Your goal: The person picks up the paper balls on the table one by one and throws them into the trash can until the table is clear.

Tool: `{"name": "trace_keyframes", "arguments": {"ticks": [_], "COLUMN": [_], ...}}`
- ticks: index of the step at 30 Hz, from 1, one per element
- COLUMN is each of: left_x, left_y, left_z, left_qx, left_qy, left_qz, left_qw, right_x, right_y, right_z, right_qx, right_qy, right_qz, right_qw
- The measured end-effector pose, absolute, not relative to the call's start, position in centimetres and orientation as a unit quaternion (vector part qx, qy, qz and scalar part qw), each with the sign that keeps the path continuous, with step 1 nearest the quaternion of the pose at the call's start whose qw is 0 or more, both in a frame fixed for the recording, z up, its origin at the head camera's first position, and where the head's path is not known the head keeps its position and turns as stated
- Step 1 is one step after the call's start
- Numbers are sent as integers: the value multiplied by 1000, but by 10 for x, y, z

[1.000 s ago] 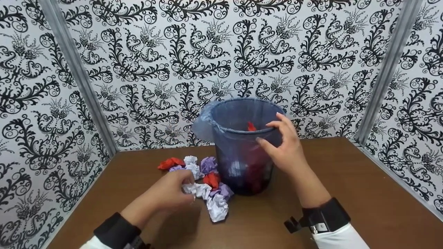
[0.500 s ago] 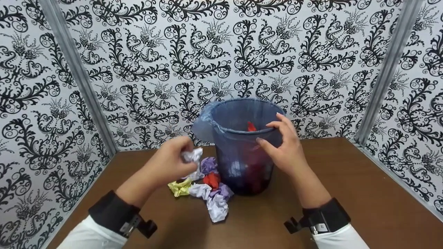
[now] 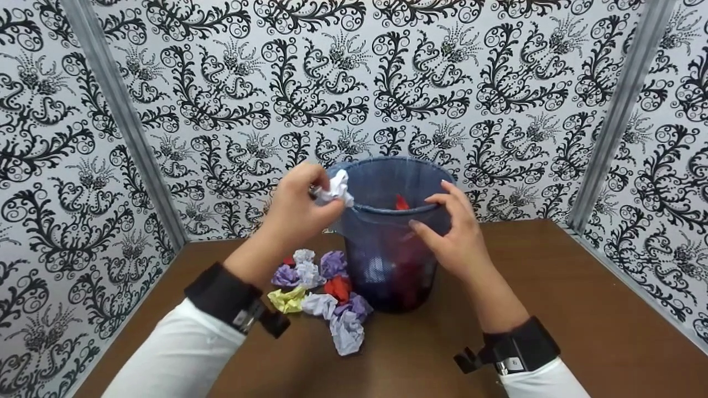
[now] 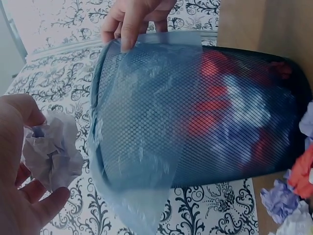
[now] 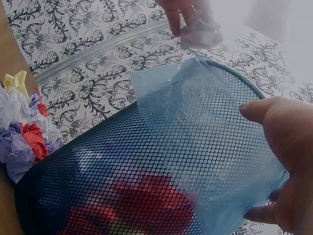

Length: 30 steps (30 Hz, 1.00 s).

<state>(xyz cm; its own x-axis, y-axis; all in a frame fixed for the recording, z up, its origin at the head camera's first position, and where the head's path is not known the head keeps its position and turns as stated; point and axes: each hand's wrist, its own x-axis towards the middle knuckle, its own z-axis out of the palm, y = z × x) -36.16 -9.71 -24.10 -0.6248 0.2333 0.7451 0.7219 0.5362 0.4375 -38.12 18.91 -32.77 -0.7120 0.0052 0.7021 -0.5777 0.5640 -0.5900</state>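
My left hand [image 3: 298, 204] pinches a crumpled white paper ball [image 3: 337, 189] beside the left rim of a mesh wastebasket [image 3: 381, 243]. In the left wrist view the paper ball [image 4: 53, 152] sits between thumb and fingers, apart from the basket's mouth. My right hand [image 3: 459, 237] holds the basket's right rim, thumb outside and fingertips over the edge. A thin bluish plastic liner [image 4: 139, 103] is folded over the rim. Through the mesh show red and white crumpled papers [image 5: 151, 200]; a red tip [image 3: 401, 202] shows inside the mouth.
On the brown table [image 3: 520, 265], left of the basket, lie several crumpled papers: yellow [image 3: 287, 300], red [image 3: 338, 289], purple [image 3: 333, 264] and white [image 3: 348, 333]. Patterned walls [image 3: 343, 83] stand behind and at both sides.
My left hand has picked up a white paper ball from the back of the pile and raised it up and right to the basket's rim. The right hand has stayed in place.
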Motion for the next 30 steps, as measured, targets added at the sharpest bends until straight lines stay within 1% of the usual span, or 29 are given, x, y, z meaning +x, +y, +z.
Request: {"name": "trace_keyframes", "arguments": {"ticks": [3,13,19,30], "left_x": [-368,-386,-401,-420], "left_y": [-88,-55,-40,-31], "left_z": [-237,-231,-230,-238], "left_qx": [-295,-274,-261,-215], "left_qy": [-807,-795,-803,-844], "left_qz": [-394,-438,-444,-423], "left_qw": [326,316,301,250], "right_x": [-382,-382,-383,-382], "right_y": [189,189,189,189], "right_z": [-328,-329,-328,-327], "right_qx": [174,174,171,165], "right_qy": [-817,-814,-816,-821], "right_qz": [434,434,433,433], "right_qw": [337,346,343,334]}}
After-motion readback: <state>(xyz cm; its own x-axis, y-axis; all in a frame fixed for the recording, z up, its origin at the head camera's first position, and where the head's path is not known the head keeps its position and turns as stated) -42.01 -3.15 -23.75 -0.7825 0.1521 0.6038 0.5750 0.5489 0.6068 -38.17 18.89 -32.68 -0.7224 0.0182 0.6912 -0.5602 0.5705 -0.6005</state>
